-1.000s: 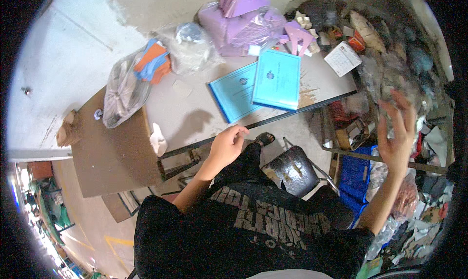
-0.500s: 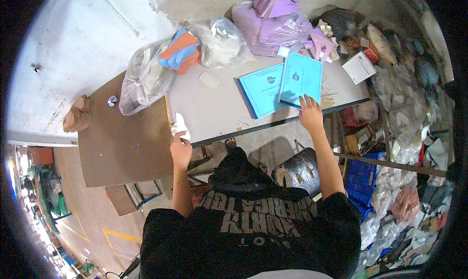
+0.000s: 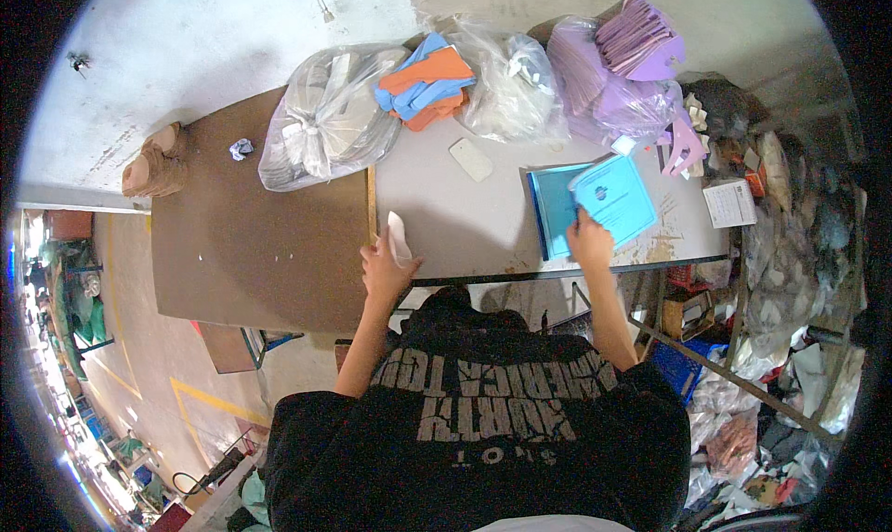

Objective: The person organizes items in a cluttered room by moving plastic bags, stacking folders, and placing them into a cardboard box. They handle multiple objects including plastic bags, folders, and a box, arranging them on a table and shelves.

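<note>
At the grey tabletop's near left corner, my left hand is closed round a thin white piece; whether it is paper or cloth I cannot tell. Two light-blue booklets with dark blue spines lie overlapped on the right half of the table. My right hand has its fingers curled at the left side of the upper booklet, gripping its edge. That booklet sits askew on the lower booklet, and my fingers hide part of both. Farther back, a pale phone-shaped slab lies flat.
Along the wall stand a clear bag of stacked pieces, orange and blue cut pieces, another clear bag and bagged purple pieces. A brown board surface adjoins on the left. Heaped plastic bags fill the right side.
My right hand has moved from the upper booklet's near edge to its left side, and that booklet has turned clockwise. The view has shifted, so the table appears farther right. My left hand keeps the white piece.
</note>
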Tool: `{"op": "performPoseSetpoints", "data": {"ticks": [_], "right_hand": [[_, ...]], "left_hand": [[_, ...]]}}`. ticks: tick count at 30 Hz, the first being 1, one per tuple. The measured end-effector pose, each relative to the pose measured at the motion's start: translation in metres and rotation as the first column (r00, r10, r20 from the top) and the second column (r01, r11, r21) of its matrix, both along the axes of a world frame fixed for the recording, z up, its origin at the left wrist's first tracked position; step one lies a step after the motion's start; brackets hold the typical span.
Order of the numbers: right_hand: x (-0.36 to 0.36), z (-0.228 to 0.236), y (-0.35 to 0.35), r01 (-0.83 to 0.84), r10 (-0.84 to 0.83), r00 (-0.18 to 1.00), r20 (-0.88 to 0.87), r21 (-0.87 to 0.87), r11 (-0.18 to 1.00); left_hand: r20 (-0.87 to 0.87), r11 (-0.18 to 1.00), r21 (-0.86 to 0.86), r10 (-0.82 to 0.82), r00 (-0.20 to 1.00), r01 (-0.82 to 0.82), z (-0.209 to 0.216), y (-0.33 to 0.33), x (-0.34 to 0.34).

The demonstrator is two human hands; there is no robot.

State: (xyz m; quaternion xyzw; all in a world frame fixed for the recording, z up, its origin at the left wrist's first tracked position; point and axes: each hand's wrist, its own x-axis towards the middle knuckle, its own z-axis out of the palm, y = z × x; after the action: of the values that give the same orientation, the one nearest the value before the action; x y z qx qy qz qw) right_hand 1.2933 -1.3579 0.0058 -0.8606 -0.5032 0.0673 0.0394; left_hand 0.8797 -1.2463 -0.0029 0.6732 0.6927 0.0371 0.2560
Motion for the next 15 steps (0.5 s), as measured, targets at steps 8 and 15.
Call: {"op": "performPoseSetpoints", "data": {"ticks": [8,15], "right_hand": [[-0.016,-0.002,0.039,0.037,-0.048,0.995,-0.092,-0.119,0.992],[0.149,-0.053,-0.008,0.279,-0.286,0.957,0.054,0.101,0.955]], "left_hand": [[0.13,0.966,0.206,-0.187,0.974,0.158,-0.02,0.029,-0.011],[0.378,0.935,0.108,-0.354,0.856,0.339,-0.003,0.063,0.036]]}}
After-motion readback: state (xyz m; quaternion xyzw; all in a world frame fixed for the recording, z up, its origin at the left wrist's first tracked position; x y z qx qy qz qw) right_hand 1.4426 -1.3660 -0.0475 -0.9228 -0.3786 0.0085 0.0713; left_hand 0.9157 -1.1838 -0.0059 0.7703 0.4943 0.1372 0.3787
